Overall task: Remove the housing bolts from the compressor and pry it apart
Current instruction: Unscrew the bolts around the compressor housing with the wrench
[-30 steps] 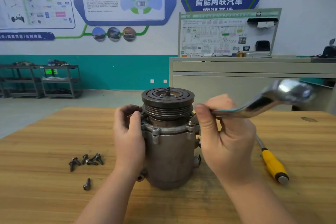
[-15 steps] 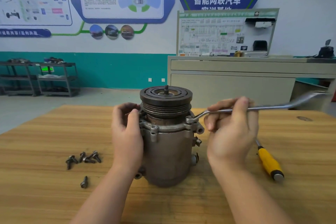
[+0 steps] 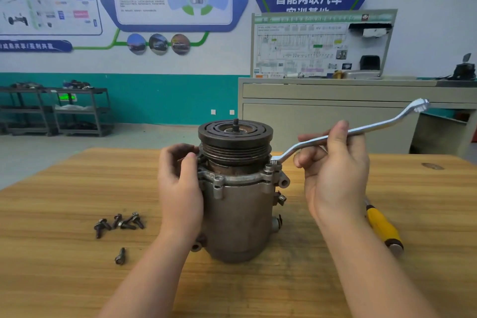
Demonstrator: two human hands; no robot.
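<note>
Nearest the camera, the two forearms reach in over the wooden table [image 3: 271, 289], where the compressor [image 3: 238, 212] stands upright at the centre with its pulley on top. The left hand [image 3: 180, 188] wraps around the compressor's left side, fingers curled against the flange, bracing it. The right hand [image 3: 335, 175] holds the shank of the ring wrench [image 3: 343, 134] between thumb and curled fingers. A second ago the wrench was lifted free and blurred in the air; now its lower ring sits down on the housing bolt [image 3: 269, 168] at the right of the flange, handle angled up and away to the right, so the next turn on this bolt looks ready to begin. Loose bolts [image 3: 120, 224] lie in a cluster left of the compressor, with one more nearer the camera, which suggests most of the fasteners are out. A yellow-handled screwdriver [image 3: 383, 227] lies to the right, its blade hidden behind the right wrist. The flange's far side is hidden, so any bolts there cannot be counted
</note>
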